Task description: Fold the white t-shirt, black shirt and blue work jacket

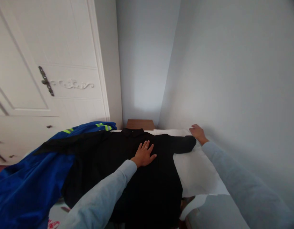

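A black collared shirt (pixel 156 178) lies spread over a white sheet (pixel 197 175), its collar at the far edge and one sleeve stretched to the right. My left hand (pixel 144 154) rests flat on the shirt's upper part, fingers apart, with a ring on one finger. Beyond the end of the right sleeve, my right hand (pixel 198 133) is at the white sheet's far right edge, close to the wall. Its fingers are curled in, and what they hold, if anything, is hidden. The shirt's left side overlaps a blue garment (pixel 39 178) with yellow-green reflective strips.
A white wardrobe (pixel 72 47) with dark metal handles stands at the left. Grey-blue walls (pixel 220 63) meet in the corner behind and run close along the right. A brown wooden piece (pixel 140 124) shows behind the sheet.
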`<state>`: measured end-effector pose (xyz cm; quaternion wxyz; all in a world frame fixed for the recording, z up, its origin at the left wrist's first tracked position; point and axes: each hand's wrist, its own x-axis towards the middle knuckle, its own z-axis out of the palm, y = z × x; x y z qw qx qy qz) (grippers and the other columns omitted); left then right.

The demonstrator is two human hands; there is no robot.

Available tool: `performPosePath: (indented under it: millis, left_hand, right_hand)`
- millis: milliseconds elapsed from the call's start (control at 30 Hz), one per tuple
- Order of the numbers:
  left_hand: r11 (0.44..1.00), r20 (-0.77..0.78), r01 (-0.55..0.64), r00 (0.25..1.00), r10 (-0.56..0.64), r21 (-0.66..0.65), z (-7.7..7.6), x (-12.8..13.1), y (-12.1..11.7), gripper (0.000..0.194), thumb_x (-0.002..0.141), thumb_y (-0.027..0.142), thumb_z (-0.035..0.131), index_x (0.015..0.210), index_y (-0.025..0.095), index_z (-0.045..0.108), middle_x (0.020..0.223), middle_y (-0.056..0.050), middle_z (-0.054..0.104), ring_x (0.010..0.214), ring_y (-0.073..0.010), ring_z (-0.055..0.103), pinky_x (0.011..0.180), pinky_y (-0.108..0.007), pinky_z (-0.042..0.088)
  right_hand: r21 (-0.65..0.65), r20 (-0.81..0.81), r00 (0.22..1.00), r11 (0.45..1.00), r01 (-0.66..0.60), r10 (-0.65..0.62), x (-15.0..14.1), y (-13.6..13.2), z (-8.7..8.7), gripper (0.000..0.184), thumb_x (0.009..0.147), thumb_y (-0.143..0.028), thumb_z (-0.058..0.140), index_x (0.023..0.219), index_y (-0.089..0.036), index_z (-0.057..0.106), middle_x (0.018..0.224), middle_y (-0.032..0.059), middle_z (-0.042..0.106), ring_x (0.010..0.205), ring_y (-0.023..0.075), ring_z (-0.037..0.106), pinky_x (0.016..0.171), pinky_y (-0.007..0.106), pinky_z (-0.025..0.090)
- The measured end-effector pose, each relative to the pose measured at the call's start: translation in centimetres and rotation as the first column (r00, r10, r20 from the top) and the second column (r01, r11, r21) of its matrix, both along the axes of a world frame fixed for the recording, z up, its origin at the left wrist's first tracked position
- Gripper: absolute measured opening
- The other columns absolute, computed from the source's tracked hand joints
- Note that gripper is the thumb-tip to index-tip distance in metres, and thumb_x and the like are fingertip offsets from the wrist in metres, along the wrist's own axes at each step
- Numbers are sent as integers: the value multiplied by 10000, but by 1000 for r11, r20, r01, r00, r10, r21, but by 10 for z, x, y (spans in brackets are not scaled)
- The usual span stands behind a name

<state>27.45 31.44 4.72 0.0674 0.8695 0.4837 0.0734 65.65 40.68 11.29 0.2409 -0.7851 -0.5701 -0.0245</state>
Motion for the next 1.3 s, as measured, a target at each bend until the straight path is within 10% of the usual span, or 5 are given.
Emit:
performPosePath:
  millis: [467,1000,1133,1300]
  left_hand:
    - [970,78,-238,969,234,43,13,-23,23,761,988,613,274,1506,71,408,1582,-231,364,1527,-365,214,1240,-574,182]
    - [951,68,-297,954,292,84,-13,-106,36,650,1001,564,269,1444,149,501,1557,-194,424,1492,-357,312,1222,-554,238]
    - [948,102,-302,951,292,101,-16,-105,35,612,995,539,311,1427,159,521,1542,-181,451,1481,-347,334,1223,-544,242]
    - [951,119,-296,951,285,88,-12,-106,32,584,996,512,327,1429,172,525,1541,-167,457,1479,-335,342,1227,-532,244]
  right_hand:
    - [-164,105,795,799,-578,597,-123,2,-6,380,974,-133,388,1270,-187,620,1278,121,686,1174,194,643,1023,300,467]
    - [-566,-33,668,537,-626,744,-187,53,-8,159,799,-248,658,860,-230,804,906,25,785,853,192,713,783,244,527]
    - [-573,-2,679,556,-603,734,-188,55,-5,102,715,-228,718,784,-229,792,787,11,765,773,194,695,739,255,524]
    - [-412,167,760,745,-524,628,-189,65,4,225,872,-214,584,998,-189,770,1024,102,759,1016,259,682,891,326,498]
